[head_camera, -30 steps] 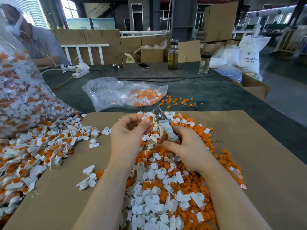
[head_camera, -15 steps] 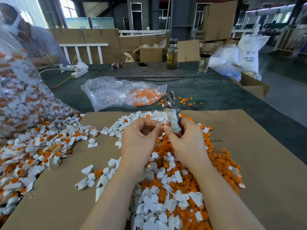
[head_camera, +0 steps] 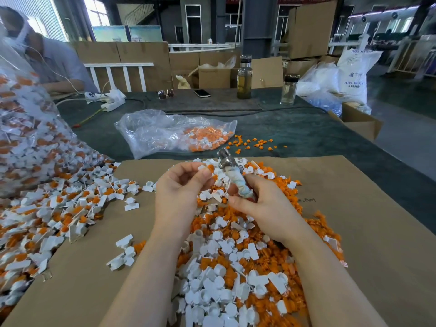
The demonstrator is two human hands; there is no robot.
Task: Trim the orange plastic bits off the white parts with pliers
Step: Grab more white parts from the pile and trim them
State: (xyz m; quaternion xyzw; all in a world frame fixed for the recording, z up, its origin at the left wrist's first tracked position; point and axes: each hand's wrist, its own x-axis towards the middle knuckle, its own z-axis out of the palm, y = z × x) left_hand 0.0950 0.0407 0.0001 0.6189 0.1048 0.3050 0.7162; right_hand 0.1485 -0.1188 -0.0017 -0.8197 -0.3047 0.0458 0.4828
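My right hand [head_camera: 264,208] grips the cloth-wrapped handles of the pliers [head_camera: 232,172], whose metal jaws point up and to the left. My left hand [head_camera: 179,192] pinches a small white part with an orange bit [head_camera: 205,168] between thumb and fingertips, just left of the jaws. Both hands hover over a heap of trimmed white parts and orange bits [head_camera: 236,267] on a brown cardboard sheet [head_camera: 365,232]. A spread of untrimmed white-and-orange parts [head_camera: 59,208] lies to the left.
A large clear bag of untrimmed parts [head_camera: 26,138] stands at far left. A flatter clear bag [head_camera: 169,133] and loose orange bits [head_camera: 254,142] lie beyond the cardboard. Two bottles [head_camera: 244,79], a phone, sunglasses and a power strip sit further back. Another person sits at back left.
Half a second ago my hands were close together with the pliers pointing up. Now they have moved slightly apart, the jaws tilt left, and my left hand holds a part beside them.
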